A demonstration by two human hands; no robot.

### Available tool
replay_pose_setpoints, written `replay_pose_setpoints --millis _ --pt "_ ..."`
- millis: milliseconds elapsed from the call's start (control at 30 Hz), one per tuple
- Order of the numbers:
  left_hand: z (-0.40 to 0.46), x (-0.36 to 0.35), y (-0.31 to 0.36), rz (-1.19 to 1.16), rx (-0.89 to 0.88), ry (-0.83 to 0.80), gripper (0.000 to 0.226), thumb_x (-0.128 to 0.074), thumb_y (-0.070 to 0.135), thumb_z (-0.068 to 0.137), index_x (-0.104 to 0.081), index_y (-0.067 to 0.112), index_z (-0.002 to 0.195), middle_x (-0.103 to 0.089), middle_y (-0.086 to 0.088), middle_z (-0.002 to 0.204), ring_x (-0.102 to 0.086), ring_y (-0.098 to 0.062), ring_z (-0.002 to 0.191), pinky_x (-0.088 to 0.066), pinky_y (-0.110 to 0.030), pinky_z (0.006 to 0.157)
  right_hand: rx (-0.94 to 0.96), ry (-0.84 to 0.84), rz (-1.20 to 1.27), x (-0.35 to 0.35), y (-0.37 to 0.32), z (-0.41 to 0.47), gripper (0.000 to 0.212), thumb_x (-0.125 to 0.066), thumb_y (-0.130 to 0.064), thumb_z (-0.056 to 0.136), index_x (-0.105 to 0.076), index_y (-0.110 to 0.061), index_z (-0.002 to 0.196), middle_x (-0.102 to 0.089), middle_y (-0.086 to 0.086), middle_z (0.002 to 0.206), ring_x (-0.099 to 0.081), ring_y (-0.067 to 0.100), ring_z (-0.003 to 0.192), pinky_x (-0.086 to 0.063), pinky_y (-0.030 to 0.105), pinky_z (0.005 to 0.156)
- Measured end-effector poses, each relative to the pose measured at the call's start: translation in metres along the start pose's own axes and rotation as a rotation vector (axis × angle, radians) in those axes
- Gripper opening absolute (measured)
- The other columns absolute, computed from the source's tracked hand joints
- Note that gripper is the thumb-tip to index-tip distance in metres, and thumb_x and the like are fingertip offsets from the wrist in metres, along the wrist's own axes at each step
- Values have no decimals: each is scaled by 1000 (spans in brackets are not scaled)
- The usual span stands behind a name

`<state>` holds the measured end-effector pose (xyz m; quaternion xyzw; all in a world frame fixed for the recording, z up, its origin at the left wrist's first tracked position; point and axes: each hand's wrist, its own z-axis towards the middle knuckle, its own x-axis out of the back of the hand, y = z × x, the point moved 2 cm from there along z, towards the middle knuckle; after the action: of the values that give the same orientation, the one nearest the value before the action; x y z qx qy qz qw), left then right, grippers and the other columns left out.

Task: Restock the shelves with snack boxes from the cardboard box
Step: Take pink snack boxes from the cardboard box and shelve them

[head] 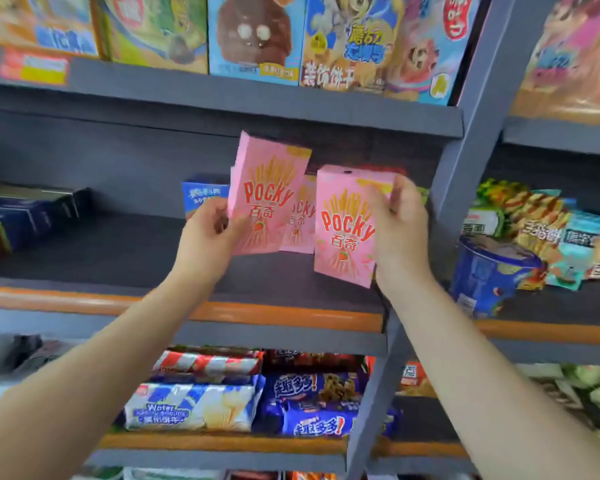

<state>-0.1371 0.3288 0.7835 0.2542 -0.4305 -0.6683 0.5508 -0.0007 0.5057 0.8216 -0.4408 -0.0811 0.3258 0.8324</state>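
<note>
Over at the far left of the frame, a few dark navy boxes (32, 209) lay flat on the middle dark grey shelf (125, 251), which was mostly bare around the centre. A small blue carton (201, 194) stood near the back, just left of centre.

The left hand (210, 233) was closed around the lower left edge of a tall pink Pocky box of thin card (267, 192), thumb over the front, holding it tilted a bit and up off the shelf. It looked like there might've been a second box tucked behind it in the same hand, but I couldn't tell for sure. Right behind, between the two hands, another pink Pocky box (298, 223) already stood on the shelf.

The right hand (400, 226) was wrapped around the right side of a third pink Pocky box (345, 230), fingers curled over the upper corner, box upright and near the shelf's front. The cardboard supply box wasn't anywhere in view.

My take: these are light, stiff-ish cartons with brittle sticks inside, so pinching by the narrow side edges is the way, not squeezing the broad faces. Glossy card could slip a little.

Further right, past the grey upright post (471, 133), sat a blue round tub (489, 275) and mixed snack packets (548, 233).
</note>
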Motion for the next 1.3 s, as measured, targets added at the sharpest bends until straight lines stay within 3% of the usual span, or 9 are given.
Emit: replay_pose_setpoints --millis 133,233,433,533,667,767,1000,1200,1300 --pt "28 -9 -26 -33 176 -39 17 -60 27 73 -65 20 88 -58 -21 118 -61 -32 103 -50 -50 91 -180 50 39 -22 39 15 7 -58 -21 88 -58 -25 94 -65 0 91 -63 18 82 -52 37 74" --pt "46 -13 -45 -1 217 -88 9 -58 10 81 -63 12 88 -57 -25 117 -60 -38 104 -52 -45 85 -245 64 -62 -40 58 22 25 -53 -25 91 -54 -19 114 -62 5 111 -61 21 99 -52 42 86" --pt "77 -12 -62 608 128 -148 20 -57 20 85 -56 4 98 -63 -15 99 -56 -29 96 -46 -34 75 -143 94 -152 -75 75 34 25 -53 -20 89 -53 -17 114 -59 -1 99 -60 23 94 -49 41 85" --pt "80 -13 -60 885 63 -193 25 -55 28 87 -56 4 92 -60 -14 87 -56 -31 86 -44 -33 66 -86 50 -348 -79 90 44 47 -61 -18 85 -45 -14 129 -59 4 119 -53 28 112 -42 39 96" --pt "86 -18 -68 907 53 -173 29 -49 34 91 -50 5 93 -44 -4 73 -53 -29 79 -44 -33 67 -161 -14 -702 -75 114 45 80 -75 -21 72 -30 -16 138 -50 7 134 -45 34 122 -40 46 99" --pt "93 -22 -75 929 34 -165 36 -48 37 92 -49 1 96 -47 -9 79 -43 -26 74 -37 -32 66 -136 -42 -659 -75 119 48 75 -75 -15 70 -33 -17 133 -53 6 129 -50 32 118 -43 48 95" --pt "98 -16 -89 788 50 -138 35 -46 38 92 -53 6 107 -64 -11 100 -56 -28 95 -45 -33 69 -128 5 -661 -77 123 61 75 -66 -3 79 -25 -13 141 -52 7 133 -50 28 121 -44 44 99" --pt "99 -20 -91 787 73 -107 52 -51 57 82 -44 13 108 -59 -6 90 -52 -22 86 -47 -35 68 -181 -134 -584 -82 134 57 73 -62 -14 86 -18 -20 144 -54 3 132 -54 24 116 -45 37 93" --pt "101 -18 -92 721 89 -129 43 -51 58 82 -47 16 94 -55 1 79 -50 -19 83 -45 -32 68 -244 -186 -599 -79 141 56 51 -56 -18 90 -30 -15 134 -55 4 128 -56 24 114 -47 34 83"
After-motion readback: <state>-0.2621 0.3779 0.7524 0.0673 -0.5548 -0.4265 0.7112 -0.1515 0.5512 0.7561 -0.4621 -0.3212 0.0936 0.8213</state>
